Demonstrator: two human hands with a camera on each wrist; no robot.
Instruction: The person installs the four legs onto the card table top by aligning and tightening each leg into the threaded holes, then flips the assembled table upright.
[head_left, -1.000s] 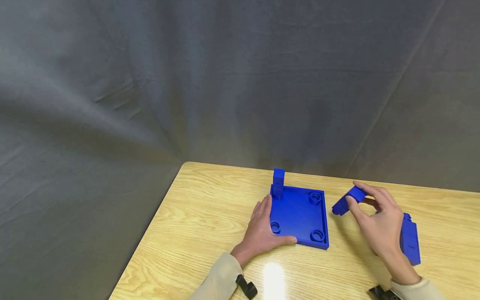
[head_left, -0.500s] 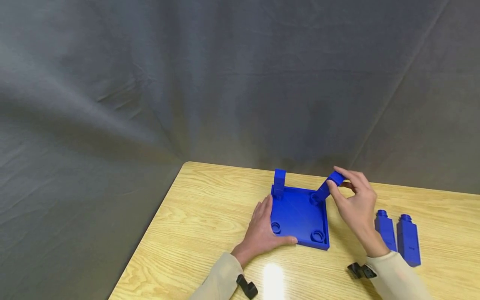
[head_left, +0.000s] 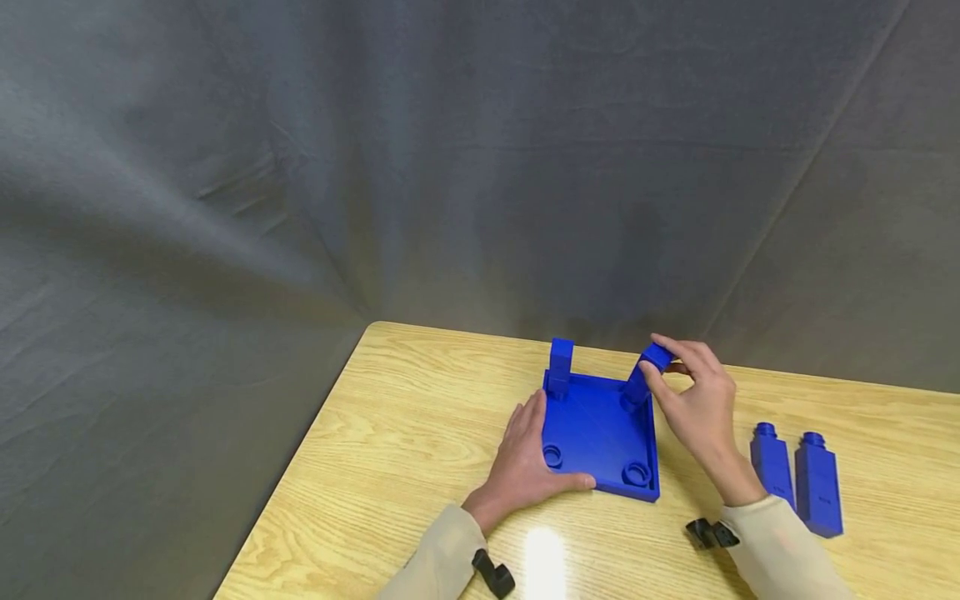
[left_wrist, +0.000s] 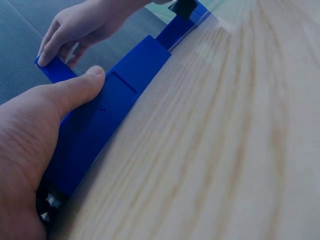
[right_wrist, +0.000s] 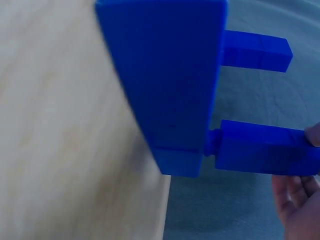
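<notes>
A blue square tabletop (head_left: 600,429) lies with its raised rim and round sockets facing up. My left hand (head_left: 521,458) braces its near left corner, fingers straight along the left side and thumb along the front edge. In the left wrist view that thumb (left_wrist: 82,92) presses the side wall. With thumb and fingertips my right hand (head_left: 697,400) pinches the top of a blue table leg (head_left: 637,385), whose lower end is at the back right socket. In the right wrist view the narrow neck of this leg (right_wrist: 265,147) shows beside the rim. Another leg (head_left: 560,364) stands upright at the back left.
Two more blue legs (head_left: 771,462) lie side by side on the wooden table (head_left: 390,417), to the right of my right forearm. Round sockets (head_left: 637,475) show at the front corners. A grey curtain (head_left: 525,167) hangs behind the table's back edge.
My right hand has carried the leg leftward from beside the tabletop to the back right socket, and the leg has tipped more upright. My left hand has stayed in place.
</notes>
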